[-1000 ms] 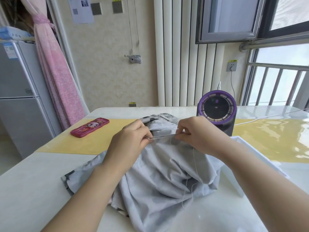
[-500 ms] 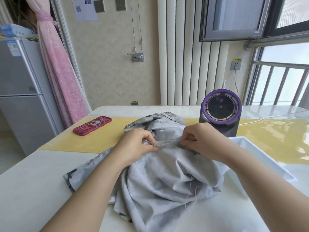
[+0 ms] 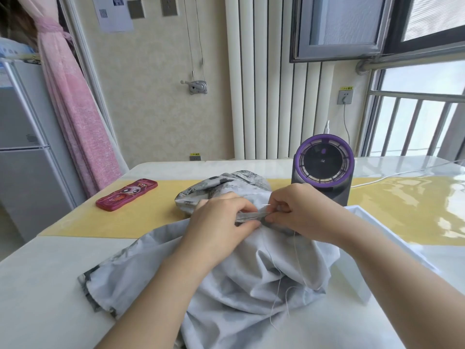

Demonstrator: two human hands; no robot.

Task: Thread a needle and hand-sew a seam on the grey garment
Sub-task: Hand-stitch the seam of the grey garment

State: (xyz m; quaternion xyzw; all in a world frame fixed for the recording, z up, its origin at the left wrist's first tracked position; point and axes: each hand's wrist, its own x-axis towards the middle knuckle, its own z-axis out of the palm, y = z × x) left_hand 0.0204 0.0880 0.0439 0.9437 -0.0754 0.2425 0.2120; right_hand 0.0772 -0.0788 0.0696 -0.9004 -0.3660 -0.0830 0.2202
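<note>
Loosely crumpled, pale grey garment [image 3: 251,285].

Daylight floods a barred window [image 3: 412,127] beside a white radiator [image 3: 266,79], pink curtain [image 3: 75,102] and grey fridge [image 3: 22,152].

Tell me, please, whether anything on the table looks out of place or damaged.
Nothing is spilled or damaged. Only the thread stands out: it trails slack from under the right hand down the bunched garment towards the table, where it could snag.
</note>
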